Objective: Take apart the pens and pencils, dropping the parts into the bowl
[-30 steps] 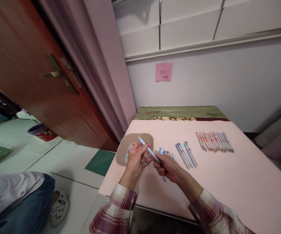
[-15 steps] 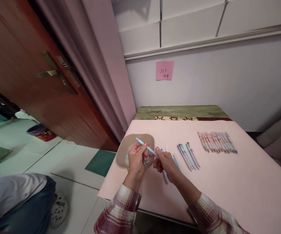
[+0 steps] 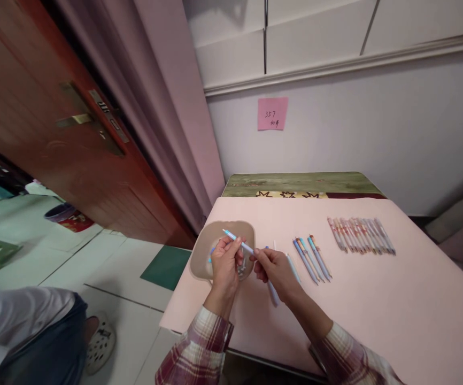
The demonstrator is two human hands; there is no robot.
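Pinched in my left hand (image 3: 226, 262) is a pale lilac and blue pen (image 3: 239, 242), tilted with its blue end up and to the left. My right hand (image 3: 272, 270) is closed on the pen's lower right end. Both hands are just over the right side of a beige bin (image 3: 201, 246), where small blue and clear parts lie partly hidden by my left hand. Beneath my right hand a lilac pen barrel (image 3: 274, 294) rests on the table, and a light blue pen part (image 3: 293, 267) lies just beyond.
Several assembled pens (image 3: 312, 259) lie right of my hands on the pink-covered table (image 3: 355, 310). A row of clear-barrelled pens (image 3: 362, 235) is farther right. A pink note (image 3: 272, 113) hangs on the wall. At left sits a person, whose clog (image 3: 101, 345) shows on the floor.
My right hand has shifted slightly left along the pen, and its fingers now cover more of the lower end. The view has moved a little.
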